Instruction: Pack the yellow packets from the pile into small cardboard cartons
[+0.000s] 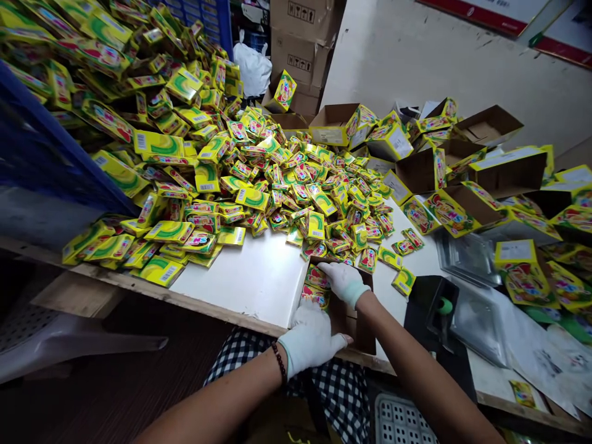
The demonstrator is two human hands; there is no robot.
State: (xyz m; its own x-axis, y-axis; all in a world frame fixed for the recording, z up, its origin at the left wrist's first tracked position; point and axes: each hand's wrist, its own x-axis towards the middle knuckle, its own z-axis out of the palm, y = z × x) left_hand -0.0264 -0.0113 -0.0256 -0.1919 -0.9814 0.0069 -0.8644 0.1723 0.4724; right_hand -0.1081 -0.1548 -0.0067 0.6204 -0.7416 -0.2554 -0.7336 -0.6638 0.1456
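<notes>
An open brown carton (365, 333) stands at the table's front edge, with several small yellow packs (317, 277) lying in its left part. My left hand (311, 339), in a white glove, reaches over the carton's near left side, its fingertips at the packs and its thumb spread toward the right. My right hand (342, 282), also gloved, is inside the far side of the carton with its fingers against the packs; whether it grips one is hidden. Beyond the carton spreads a large heap of small yellow packs (300, 191).
A blue crate (60, 142) tipped on its side spills packs at the left. Open yellow cartons (509, 172) crowd the right and back. A black tape dispenser (428, 308) and clear plastic trays (478, 324) lie right of my right arm. Stacked cardboard boxes (296, 61) stand behind.
</notes>
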